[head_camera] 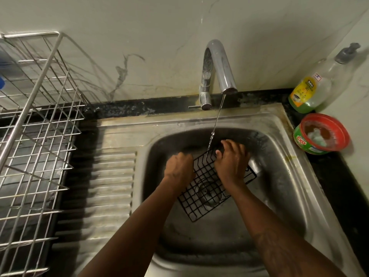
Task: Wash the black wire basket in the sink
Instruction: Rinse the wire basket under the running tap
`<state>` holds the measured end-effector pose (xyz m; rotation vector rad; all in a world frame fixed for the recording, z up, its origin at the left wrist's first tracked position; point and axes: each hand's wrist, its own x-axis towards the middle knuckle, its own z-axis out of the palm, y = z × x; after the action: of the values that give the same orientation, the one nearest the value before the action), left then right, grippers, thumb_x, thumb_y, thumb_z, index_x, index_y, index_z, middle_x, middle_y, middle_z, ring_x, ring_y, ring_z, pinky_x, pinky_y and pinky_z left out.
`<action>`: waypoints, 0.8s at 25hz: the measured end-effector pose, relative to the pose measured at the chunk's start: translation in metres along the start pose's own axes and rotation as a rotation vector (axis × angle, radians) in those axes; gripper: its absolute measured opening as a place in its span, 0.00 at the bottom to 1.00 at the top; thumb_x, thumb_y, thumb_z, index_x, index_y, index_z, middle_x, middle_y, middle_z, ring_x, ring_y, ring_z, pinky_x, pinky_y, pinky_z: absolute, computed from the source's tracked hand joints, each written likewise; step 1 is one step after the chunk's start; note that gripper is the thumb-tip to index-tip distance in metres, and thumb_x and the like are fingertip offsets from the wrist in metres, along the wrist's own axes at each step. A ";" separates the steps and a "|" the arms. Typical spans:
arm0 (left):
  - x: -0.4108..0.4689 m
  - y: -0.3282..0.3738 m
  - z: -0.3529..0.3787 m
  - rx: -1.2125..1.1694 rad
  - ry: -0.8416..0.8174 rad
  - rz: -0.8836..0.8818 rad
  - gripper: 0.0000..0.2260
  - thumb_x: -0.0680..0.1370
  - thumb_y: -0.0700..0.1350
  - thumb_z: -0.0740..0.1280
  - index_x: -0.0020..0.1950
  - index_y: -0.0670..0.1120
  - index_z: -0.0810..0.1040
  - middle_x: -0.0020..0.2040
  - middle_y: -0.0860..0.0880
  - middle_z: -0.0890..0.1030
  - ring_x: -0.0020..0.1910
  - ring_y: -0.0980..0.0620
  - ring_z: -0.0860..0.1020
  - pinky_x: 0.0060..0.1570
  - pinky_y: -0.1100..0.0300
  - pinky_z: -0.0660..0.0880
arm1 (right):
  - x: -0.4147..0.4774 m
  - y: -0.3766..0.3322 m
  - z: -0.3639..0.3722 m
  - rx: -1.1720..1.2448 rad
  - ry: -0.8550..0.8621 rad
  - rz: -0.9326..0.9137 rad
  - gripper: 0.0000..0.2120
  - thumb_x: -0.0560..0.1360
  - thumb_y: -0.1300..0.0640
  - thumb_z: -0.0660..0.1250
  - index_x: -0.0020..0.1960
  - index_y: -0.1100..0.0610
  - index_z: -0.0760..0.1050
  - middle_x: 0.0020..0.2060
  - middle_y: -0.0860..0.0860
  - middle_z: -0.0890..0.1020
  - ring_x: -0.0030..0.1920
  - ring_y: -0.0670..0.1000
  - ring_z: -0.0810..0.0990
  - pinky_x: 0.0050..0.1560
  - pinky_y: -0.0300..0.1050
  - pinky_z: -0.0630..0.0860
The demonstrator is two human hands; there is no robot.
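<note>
The black wire basket (201,193) lies tilted in the steel sink (279,176), over the drain. My left hand (179,168) grips its left edge with curled fingers. On the basket's upper part rests my right hand (231,160), fingers spread and bent over the wires near the far rim. From the chrome tap (217,64) a thin stream of water (216,120) falls onto the basket's far edge beside my right fingers. The basket's top right part is hidden under my right hand.
A large steel dish rack (38,124) stands on the left counter beside the ribbed drainboard (111,180). At the right, on the black counter, are a dish-soap bottle (315,86) and a round red-rimmed soap tub (321,133).
</note>
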<state>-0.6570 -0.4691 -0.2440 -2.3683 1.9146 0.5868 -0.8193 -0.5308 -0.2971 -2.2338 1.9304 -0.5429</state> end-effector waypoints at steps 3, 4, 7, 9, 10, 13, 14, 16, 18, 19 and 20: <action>0.000 -0.005 0.000 -0.053 -0.076 0.037 0.06 0.76 0.49 0.69 0.44 0.48 0.76 0.40 0.50 0.77 0.35 0.53 0.76 0.33 0.61 0.74 | 0.002 -0.005 0.004 0.020 -0.114 0.052 0.20 0.81 0.54 0.64 0.72 0.57 0.72 0.62 0.56 0.81 0.60 0.56 0.79 0.61 0.53 0.76; 0.002 -0.004 -0.002 -0.057 -0.078 0.045 0.07 0.77 0.51 0.67 0.44 0.48 0.76 0.39 0.50 0.76 0.34 0.53 0.75 0.33 0.61 0.73 | 0.004 -0.009 0.005 0.081 -0.156 0.012 0.19 0.82 0.57 0.63 0.72 0.57 0.73 0.58 0.56 0.82 0.55 0.54 0.81 0.57 0.47 0.78; 0.014 0.004 0.002 -0.104 -0.063 0.070 0.09 0.79 0.51 0.64 0.50 0.48 0.80 0.43 0.48 0.80 0.40 0.49 0.80 0.44 0.52 0.81 | 0.011 -0.028 0.006 0.322 -0.337 -0.064 0.16 0.83 0.61 0.61 0.69 0.59 0.77 0.58 0.58 0.83 0.55 0.55 0.82 0.55 0.39 0.76; 0.017 0.006 0.010 -0.126 -0.043 0.039 0.09 0.79 0.46 0.64 0.54 0.45 0.81 0.48 0.44 0.82 0.48 0.44 0.82 0.50 0.51 0.80 | 0.012 -0.034 0.007 0.392 -0.368 -0.116 0.15 0.83 0.63 0.62 0.68 0.58 0.78 0.60 0.58 0.83 0.60 0.56 0.82 0.61 0.42 0.75; 0.015 0.007 0.014 -0.135 -0.016 0.018 0.10 0.79 0.44 0.64 0.56 0.44 0.80 0.50 0.43 0.82 0.50 0.42 0.82 0.50 0.52 0.79 | 0.011 -0.034 0.008 0.410 -0.373 -0.135 0.16 0.82 0.63 0.63 0.68 0.56 0.79 0.61 0.57 0.83 0.60 0.56 0.82 0.63 0.43 0.75; 0.003 0.008 0.029 -0.274 0.103 -0.018 0.12 0.80 0.43 0.63 0.61 0.42 0.77 0.51 0.40 0.83 0.50 0.38 0.81 0.45 0.51 0.75 | 0.009 -0.039 0.009 0.205 -0.412 -0.350 0.23 0.80 0.60 0.66 0.74 0.47 0.73 0.65 0.51 0.81 0.61 0.55 0.81 0.64 0.52 0.76; -0.002 0.012 0.029 -0.318 0.132 -0.047 0.12 0.81 0.45 0.63 0.62 0.42 0.76 0.51 0.40 0.83 0.49 0.38 0.81 0.44 0.51 0.75 | 0.008 -0.041 0.008 0.102 -0.421 -0.432 0.27 0.80 0.60 0.66 0.76 0.44 0.69 0.67 0.49 0.80 0.62 0.55 0.80 0.64 0.53 0.76; -0.008 0.014 0.035 -0.370 0.158 -0.149 0.11 0.81 0.46 0.61 0.59 0.44 0.76 0.49 0.41 0.83 0.46 0.39 0.81 0.45 0.49 0.79 | 0.012 -0.041 0.001 0.014 -0.441 -0.488 0.29 0.80 0.61 0.64 0.77 0.42 0.65 0.68 0.49 0.79 0.61 0.54 0.80 0.61 0.51 0.77; -0.009 0.013 0.039 -0.372 0.150 -0.226 0.07 0.80 0.44 0.60 0.52 0.45 0.77 0.44 0.45 0.81 0.39 0.47 0.80 0.41 0.49 0.81 | 0.017 -0.024 -0.007 0.015 -0.478 -0.452 0.24 0.83 0.61 0.60 0.76 0.45 0.68 0.65 0.50 0.81 0.57 0.54 0.82 0.55 0.48 0.79; -0.010 0.011 0.041 -0.368 0.150 -0.236 0.05 0.79 0.43 0.60 0.49 0.46 0.76 0.41 0.47 0.79 0.36 0.50 0.78 0.38 0.51 0.81 | 0.018 -0.011 -0.011 0.003 -0.487 -0.427 0.22 0.84 0.60 0.58 0.75 0.46 0.69 0.64 0.50 0.82 0.57 0.53 0.82 0.54 0.47 0.79; -0.011 0.012 0.041 -0.364 0.146 -0.243 0.05 0.79 0.42 0.61 0.46 0.47 0.75 0.40 0.48 0.78 0.35 0.52 0.77 0.35 0.54 0.80 | 0.018 0.001 -0.016 -0.025 -0.490 -0.416 0.20 0.84 0.59 0.58 0.74 0.47 0.71 0.64 0.51 0.82 0.57 0.53 0.82 0.55 0.48 0.79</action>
<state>-0.6808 -0.4512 -0.2762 -2.8855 1.6462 0.8219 -0.8241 -0.5469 -0.2799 -2.4930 1.2525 0.0034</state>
